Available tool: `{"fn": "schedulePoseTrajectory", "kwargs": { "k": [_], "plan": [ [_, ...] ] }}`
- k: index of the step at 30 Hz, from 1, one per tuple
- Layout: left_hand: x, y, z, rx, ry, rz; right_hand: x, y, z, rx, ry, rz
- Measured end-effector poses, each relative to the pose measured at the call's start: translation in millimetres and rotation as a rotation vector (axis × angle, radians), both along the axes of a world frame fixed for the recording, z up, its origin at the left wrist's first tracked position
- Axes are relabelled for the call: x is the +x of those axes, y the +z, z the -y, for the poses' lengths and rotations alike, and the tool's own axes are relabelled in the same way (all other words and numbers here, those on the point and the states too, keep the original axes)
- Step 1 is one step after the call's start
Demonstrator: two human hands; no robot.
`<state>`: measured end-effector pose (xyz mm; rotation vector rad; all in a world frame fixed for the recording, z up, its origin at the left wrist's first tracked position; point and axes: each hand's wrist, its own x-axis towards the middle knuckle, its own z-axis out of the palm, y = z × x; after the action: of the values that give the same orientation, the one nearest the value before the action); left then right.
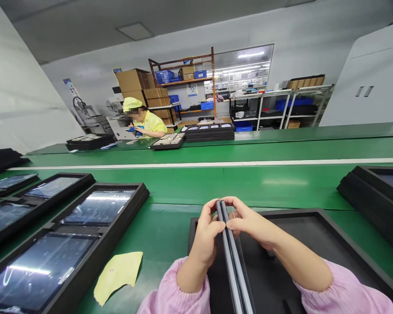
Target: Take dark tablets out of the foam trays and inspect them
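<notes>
Two thin, flat panels with grey edges stand edge-on, side by side, in front of me. My left hand [205, 235] is closed on the left panel [228, 264], thumb at its near edge. On the other side, my right hand [253, 224] grips the right panel [238, 261] near its far end. The panels' broad faces are turned away from view, and their near ends run out of the picture. Under them lies a large black tray [298, 233], partly covered by my hands and sleeves.
Black trays [109, 237] with glossy screens stand at the left; stacked black trays [373, 205] stand at the right. A torn yellow sheet [119, 272] lies on the green bench [163, 235]. Across the bench, a person in yellow [153, 122] handles a blue item.
</notes>
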<state>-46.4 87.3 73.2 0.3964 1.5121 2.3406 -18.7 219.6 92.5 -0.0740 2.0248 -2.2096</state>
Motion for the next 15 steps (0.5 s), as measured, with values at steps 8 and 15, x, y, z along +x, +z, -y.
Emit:
{"fn": "schedulePoseTrajectory", "kwargs": {
  "k": [8,15],
  "plan": [
    [-3.5,-3.4,-4.4,-0.014,0.016,-0.032,-0.9,0.0,-0.6,0.023,-0.016,-0.03],
    [20.3,-20.9,3.6,-0.276,0.205,-0.446,34.6,-16.2,8.6,0.186,-0.326,-0.211]
  ]
}}
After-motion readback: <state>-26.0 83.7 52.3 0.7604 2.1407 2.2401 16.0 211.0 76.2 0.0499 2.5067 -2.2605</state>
